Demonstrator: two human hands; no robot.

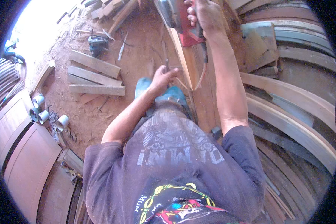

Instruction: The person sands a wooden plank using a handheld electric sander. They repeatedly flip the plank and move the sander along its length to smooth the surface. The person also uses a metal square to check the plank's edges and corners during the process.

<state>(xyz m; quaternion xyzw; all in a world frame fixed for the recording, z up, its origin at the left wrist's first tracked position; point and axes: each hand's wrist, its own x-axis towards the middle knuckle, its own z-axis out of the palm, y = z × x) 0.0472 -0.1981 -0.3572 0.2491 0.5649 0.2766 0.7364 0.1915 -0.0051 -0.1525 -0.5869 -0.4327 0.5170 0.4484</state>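
Hands work apart: the right hand (pixel 205 15), arm stretched forward, grips a red and grey power tool (pixel 177 18) resting on a long pale wooden plank (pixel 184 59) set on edge, while the left hand (pixel 163 78), fingers loosely curled, touches the plank's near end above the red dirt floor (pixel 138 37).

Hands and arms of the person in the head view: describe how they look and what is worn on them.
Both arms are bare from the short sleeves down. The sleeves belong to a faded grey-purple T-shirt with a pale printed design on the chest and a bright multicoloured graphic lower down. The left hand and the right hand wear no gloves; no watch, ring or wristband shows on either.
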